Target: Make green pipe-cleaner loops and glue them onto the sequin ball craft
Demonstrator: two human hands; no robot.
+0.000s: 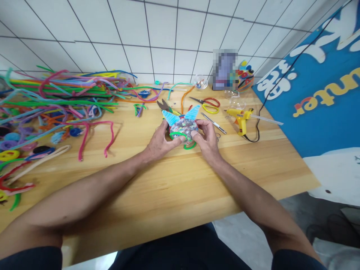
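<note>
The round toy (182, 125) is held near the middle of the worktop (174, 180). Its 9 o'clock side is held in the left grip (159, 142) and its 3 o'clock side in the right grip (208, 139); both are closed on it. The thumbs (176, 141) are laid on the front, by a green fuzzy stick (190, 147). It is best squeezed softly, so that the blue ears (192, 112) are not bent.

From the toy, pliers (163, 106) are seen at 11 o'clock, scissors (203, 101) between 1 and 2. A knife (215, 124) at 3 o'clock should not be bumped; farther out, a glue gun (240, 119) is found. A heap of fuzzy sticks (73, 88) is spread toward 10 o'clock.
</note>
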